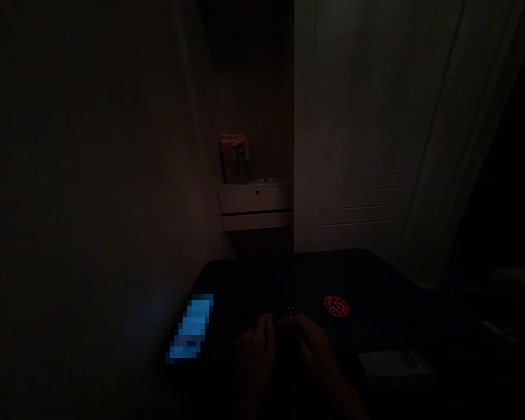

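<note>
Very little light falls on the scene. My left hand point(258, 338) is over the dark table point(254, 274), its fingers pressed together and what they hold, if anything, hidden. Just to the right is my right hand point(310, 338), its fingers bent toward the left hand and closed. A small red speck shows at its fingertips, too dim to name. Several small red beads or dots point(291, 310) lie just beyond the right fingers. Farther right on the table sits a round red dish-like piece point(336, 306) with several small red pieces in it.
A lit blue screen point(192, 326), pixelated, is at the table's left side. A pale flat box-like object point(394, 363) lies low on the right. Behind are a drawer unit point(256, 201) with a bag point(233, 157) and bottle point(242, 168), and a tall panelled door point(359, 128).
</note>
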{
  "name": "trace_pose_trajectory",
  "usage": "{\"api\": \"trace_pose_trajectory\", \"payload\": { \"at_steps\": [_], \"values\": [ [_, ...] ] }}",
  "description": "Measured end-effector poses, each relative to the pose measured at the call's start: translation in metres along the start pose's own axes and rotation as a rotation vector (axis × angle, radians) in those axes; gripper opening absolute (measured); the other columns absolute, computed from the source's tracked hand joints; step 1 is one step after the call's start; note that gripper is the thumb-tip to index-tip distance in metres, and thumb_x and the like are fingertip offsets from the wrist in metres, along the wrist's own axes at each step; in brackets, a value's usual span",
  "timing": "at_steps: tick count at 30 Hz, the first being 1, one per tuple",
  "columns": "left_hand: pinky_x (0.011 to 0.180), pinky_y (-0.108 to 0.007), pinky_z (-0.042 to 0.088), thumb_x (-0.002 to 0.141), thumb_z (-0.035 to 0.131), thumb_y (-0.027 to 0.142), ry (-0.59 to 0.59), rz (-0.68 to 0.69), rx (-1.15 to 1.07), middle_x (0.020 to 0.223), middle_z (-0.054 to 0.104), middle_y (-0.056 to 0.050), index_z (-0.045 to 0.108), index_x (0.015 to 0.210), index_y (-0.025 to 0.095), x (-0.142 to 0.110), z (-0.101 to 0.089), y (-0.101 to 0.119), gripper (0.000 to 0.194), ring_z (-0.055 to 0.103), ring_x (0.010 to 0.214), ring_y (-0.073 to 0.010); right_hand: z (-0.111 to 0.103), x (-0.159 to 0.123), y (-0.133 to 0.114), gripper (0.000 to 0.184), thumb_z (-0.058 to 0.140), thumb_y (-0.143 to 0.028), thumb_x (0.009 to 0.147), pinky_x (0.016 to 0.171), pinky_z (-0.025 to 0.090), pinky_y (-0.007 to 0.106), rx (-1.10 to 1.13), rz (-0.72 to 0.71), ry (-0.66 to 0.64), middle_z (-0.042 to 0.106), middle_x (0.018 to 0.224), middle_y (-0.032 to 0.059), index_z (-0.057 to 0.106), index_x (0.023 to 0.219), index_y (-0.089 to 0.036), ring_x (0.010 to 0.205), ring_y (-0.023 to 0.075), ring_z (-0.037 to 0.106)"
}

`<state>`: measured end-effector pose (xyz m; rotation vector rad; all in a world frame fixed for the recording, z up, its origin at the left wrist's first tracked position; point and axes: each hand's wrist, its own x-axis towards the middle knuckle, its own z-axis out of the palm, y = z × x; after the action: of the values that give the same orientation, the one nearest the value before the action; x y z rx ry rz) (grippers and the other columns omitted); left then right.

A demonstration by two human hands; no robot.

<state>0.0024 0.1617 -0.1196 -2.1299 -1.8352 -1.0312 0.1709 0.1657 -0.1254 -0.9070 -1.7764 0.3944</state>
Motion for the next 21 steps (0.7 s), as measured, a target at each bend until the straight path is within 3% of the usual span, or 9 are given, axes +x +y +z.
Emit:
{"api": "trace_pose_trajectory", "payload": {
  "at_steps": [9,14,21],
  "values": [
    [0.060,-0.020,0.051,0.102,0.048,0.021,-0.024,-0.049,0.000,0.082,0.081,0.000,0.073,0.105,0.025,0.0006,-0.0023,0.0013,0.026,0.078,0.071,-0.0164,0.0024,-0.0009,0.0047,0.031,0.047,-0.019,0.099,0.087,0.060,0.031,-0.037,0.007,0.002,0.079,0.109,0.0054,0.073,0.115,-0.026,0.098,0.0210,0.076],
    [0.063,-0.021,0.053,0.102,0.044,0.019,-0.022,-0.012,0.001,0.092,0.082,-0.002,0.073,0.108,0.024,-0.0005,0.0004,-0.0007,0.030,0.078,0.075,-0.0166,0.0029,-0.0020,0.0047,0.030,0.049,-0.021,0.100,0.090,0.061,0.033,-0.066,-0.020,0.023,0.080,0.112,0.0063,0.073,0.116,-0.026,0.102,0.0225,0.077],
    [0.063,-0.021,0.053,0.101,0.044,0.023,-0.010,-0.053,-0.028,0.087,0.082,-0.002,0.073,0.103,0.025,0.0002,-0.0009,0.0003,0.029,0.078,0.075,-0.0173,0.0067,0.0000,-0.0003,0.024,0.054,-0.033,0.102,0.087,0.062,0.035,-0.050,0.012,0.085,0.080,0.105,0.0085,0.075,0.110,-0.024,0.095,0.0241,0.077]
  ]
}}
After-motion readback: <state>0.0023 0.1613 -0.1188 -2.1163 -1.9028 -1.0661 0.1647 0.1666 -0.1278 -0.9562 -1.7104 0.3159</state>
